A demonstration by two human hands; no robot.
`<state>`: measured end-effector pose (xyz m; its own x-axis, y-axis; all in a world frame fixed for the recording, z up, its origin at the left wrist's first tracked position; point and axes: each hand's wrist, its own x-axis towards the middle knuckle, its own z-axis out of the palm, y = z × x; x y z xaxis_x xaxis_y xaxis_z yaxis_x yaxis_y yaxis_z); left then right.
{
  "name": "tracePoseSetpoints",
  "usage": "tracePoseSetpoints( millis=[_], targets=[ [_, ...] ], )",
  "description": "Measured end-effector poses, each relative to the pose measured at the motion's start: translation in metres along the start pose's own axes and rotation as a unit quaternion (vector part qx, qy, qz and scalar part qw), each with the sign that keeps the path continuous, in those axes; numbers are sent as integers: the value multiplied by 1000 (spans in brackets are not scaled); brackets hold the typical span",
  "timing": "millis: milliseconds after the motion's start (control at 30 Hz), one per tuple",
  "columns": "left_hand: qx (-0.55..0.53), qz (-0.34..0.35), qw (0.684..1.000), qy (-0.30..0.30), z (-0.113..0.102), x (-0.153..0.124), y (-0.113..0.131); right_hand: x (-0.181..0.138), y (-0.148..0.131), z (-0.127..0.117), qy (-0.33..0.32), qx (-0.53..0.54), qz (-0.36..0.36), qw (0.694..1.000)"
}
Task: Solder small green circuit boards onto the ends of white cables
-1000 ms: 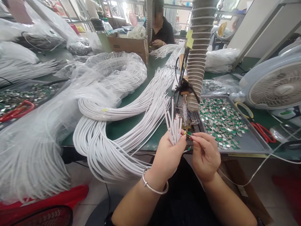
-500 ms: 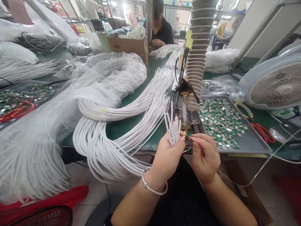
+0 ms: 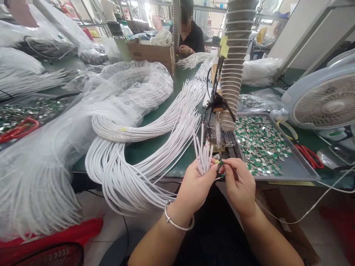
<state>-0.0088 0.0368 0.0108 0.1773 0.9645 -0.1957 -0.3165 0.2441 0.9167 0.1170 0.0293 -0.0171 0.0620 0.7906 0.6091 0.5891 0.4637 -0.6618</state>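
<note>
My left hand (image 3: 194,188) is closed around a bunch of white cables (image 3: 203,159) whose cut ends, some with red inside, point upward. At its thumb and fingertips is a small green circuit board (image 3: 221,163), just below the tip of a soldering iron (image 3: 219,131) mounted with its tip down. My right hand (image 3: 240,183) is closed in a pinch beside that board, its fingertips at or touching it. A thin solder wire (image 3: 291,223) runs out of the right hand toward the right. Another small green board (image 3: 222,176) hangs just under the left thumb.
A grey tray (image 3: 302,171) of small green boards lies at right, near red-handled scissors (image 3: 309,156), a tape roll (image 3: 287,130) and a fan (image 3: 330,99). White cable bundles (image 3: 124,173) cover the left. A ribbed hose (image 3: 234,66) hangs behind the iron. A person (image 3: 191,37) sits opposite.
My right hand has moved slightly left, its fingertips now right up at the circuit board. The board sits a little lower, away from the iron's tip. The left hand has barely shifted.
</note>
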Motion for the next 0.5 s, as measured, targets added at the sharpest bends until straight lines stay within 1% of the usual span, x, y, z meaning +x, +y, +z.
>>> tracePoseSetpoints(
  millis=[67, 167, 333, 500],
  targets=[
    [15, 13, 1000, 3, -1, 0, 1, 1, -1, 0, -18, 23, 28, 999],
    [27, 25, 999, 6, -1, 1, 2, 2, -3, -2, -25, 48, 56, 997],
    [52, 42, 998, 17, -1, 3, 5, 4, -6, -3, -19, 62, 68, 996],
    [57, 55, 997, 14, -1, 4, 5, 5, -6, -3, -14, 62, 73, 995]
  ],
)
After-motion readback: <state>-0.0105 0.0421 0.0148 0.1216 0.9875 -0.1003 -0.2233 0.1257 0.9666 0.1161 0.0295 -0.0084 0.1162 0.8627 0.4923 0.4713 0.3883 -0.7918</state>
